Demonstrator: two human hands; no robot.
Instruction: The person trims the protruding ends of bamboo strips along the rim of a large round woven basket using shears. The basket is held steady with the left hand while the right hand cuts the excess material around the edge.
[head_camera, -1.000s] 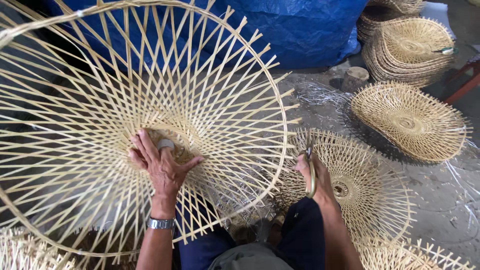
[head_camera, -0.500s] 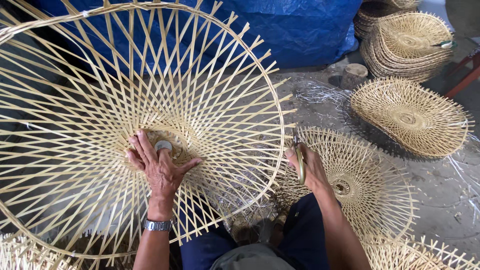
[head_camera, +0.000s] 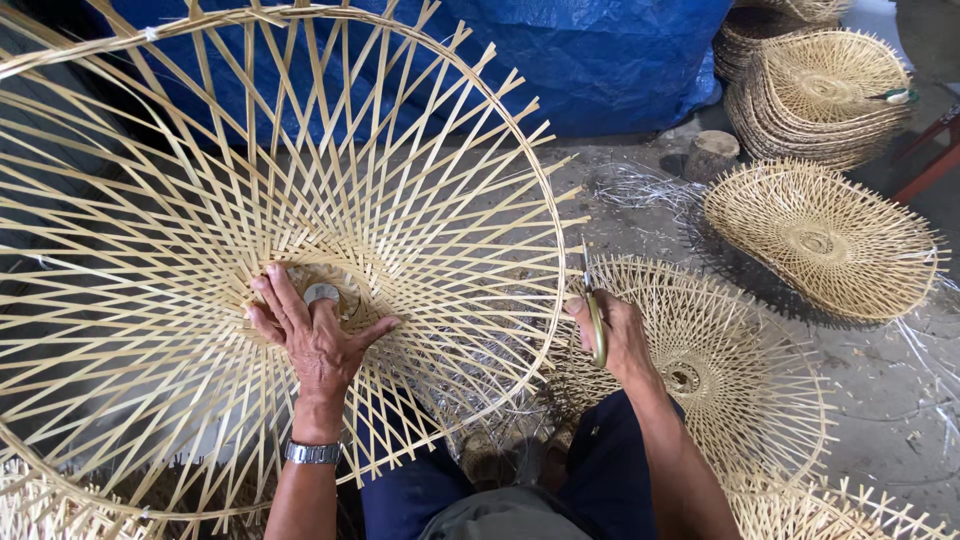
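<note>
Frame (head_camera: 200, 150) of open bamboo weave tilted before me, rim at my knees | left hand (head_camera: 315, 335) flat on its hub, fingers spread, gripping nothing | right hand (head_camera: 615, 335) beside rim, fingers closed round scissors (head_camera: 592, 310) | woven disc (head_camera: 720, 370) beneath on floor

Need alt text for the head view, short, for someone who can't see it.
A person's left hand presses on the hub of a large round open-weave bamboo frame, while the right hand holds yellow-handled scissors beside its rim. Similar woven pieces lie on the floor near a blue tarp.
</note>
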